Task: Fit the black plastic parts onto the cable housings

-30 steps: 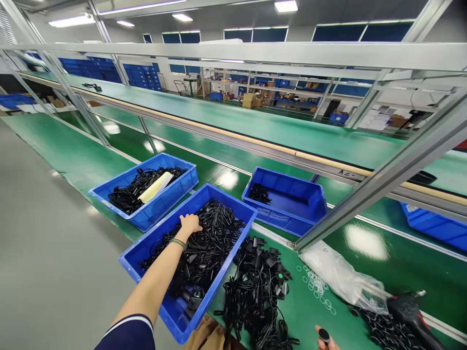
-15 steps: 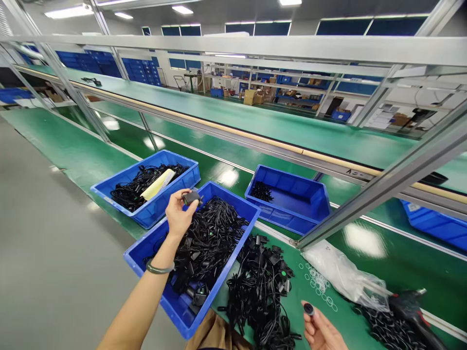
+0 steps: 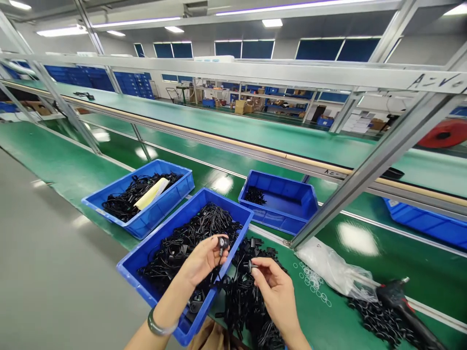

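Note:
My left hand, with a bracelet at its wrist, pinches a small black power adapter above the right edge of a blue bin. A cord seems to hang down from the adapter. To its right, my right hand grips a small black round cap between thumb and fingers. A short gap separates the two parts. Tangled black cables and adapters fill much of the bin. More black corded adapters lie heaped on the green bench below my right hand.
Another blue bin with cables and a yellow paper stands left. Behind, a blue bin holds small black parts. Clear rings, a plastic bag, black rings and a power tool lie right. A metal post rises nearby.
My left hand has come right and down with the adapter. My right hand has moved left and up with the cap, so the two are now close together. The view has shifted slightly.

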A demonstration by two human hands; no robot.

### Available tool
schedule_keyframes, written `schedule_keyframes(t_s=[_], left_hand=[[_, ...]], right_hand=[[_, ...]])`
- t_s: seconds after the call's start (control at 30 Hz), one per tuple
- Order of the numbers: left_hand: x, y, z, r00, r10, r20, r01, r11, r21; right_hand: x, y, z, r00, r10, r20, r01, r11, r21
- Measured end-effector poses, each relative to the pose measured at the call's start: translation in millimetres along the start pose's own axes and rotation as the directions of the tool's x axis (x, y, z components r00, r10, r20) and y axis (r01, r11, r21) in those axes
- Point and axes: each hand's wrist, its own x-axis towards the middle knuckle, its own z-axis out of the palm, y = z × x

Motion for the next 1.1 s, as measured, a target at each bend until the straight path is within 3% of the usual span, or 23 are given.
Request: schedule_keyframes(t_s=[0.13, 0.3, 0.7, 0.93, 1.0, 1.1], left_hand=[[-13.7, -29.7, 16.1, 0.987, -0.113, 0.113, 0.114, 0.993, 0.002], [-19.0, -47.0, 26.7, 0.974, -0.17, 0.147, 0.174, 0.985, -0.011], [-18.1, -57.0, 28.5, 0.959, -0.202, 0.201, 0.188, 0.978, 0.086], [-23.7, -63.4, 34.3, 0.969, -0.158, 0.19, 0.134, 0.982, 0.136], [-24.8, -65.2, 34.6, 0.971, -0.165, 0.172, 0.14, 0.979, 0.147], [-26.7, -67.7, 34.7, 0.97, -0.176, 0.166, 0.152, 0.977, 0.149]], right_hand=[[4.9, -16.8, 4.9, 0.937, -0.347, 0.03, 0.344, 0.911, -0.227], [0.6, -23.0, -1.1, 0.866, -0.466, 0.18, 0.5, 0.804, -0.322], [-10.2, -24.4, -13.3, 0.825, -0.485, 0.291, 0.565, 0.674, -0.476], [-6.4, -16.7, -10.0, 0.816, -0.51, 0.273, 0.511, 0.414, -0.753], [-8.0, -13.4, -12.3, 0.847, -0.464, 0.259, 0.485, 0.476, -0.734], [-15.8, -8.9, -18.9, 0.91, -0.338, 0.242, 0.414, 0.68, -0.605]])
